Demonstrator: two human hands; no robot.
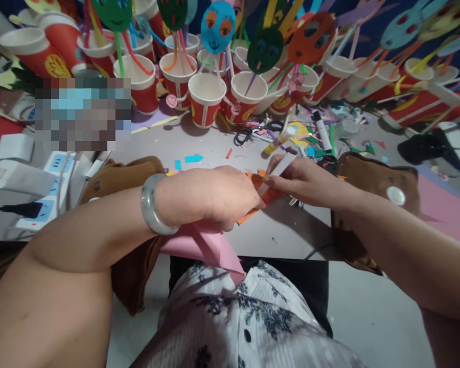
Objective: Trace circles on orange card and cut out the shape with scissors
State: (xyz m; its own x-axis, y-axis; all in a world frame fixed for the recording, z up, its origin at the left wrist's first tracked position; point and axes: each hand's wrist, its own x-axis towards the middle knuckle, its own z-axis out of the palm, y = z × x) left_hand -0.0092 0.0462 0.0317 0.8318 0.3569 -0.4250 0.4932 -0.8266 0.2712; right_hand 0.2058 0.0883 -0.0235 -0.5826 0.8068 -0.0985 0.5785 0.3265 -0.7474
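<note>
White floral shirt (253, 327); orange paper (271, 196) between left hand (214, 194), grip hidden, and right hand (297, 176), pinching white paper strip (282, 167); grey table (260, 237) beneath, red paper cups (205, 111) beyond.

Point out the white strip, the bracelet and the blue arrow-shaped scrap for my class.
White strip (282, 166): head view, along its exposed length.
Bracelet (147, 204): head view, its outer surface.
Blue scrap (193, 159): head view, its middle.

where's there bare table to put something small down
Grey tabletop shows bare between the left hand and the front red paper cups, with blue scraps near the hand. Another patch lies between the right hand and the near edge, with a tiny scrap. Crowded beyond that hand: black scissors, a white tube and paper scraps.
</note>
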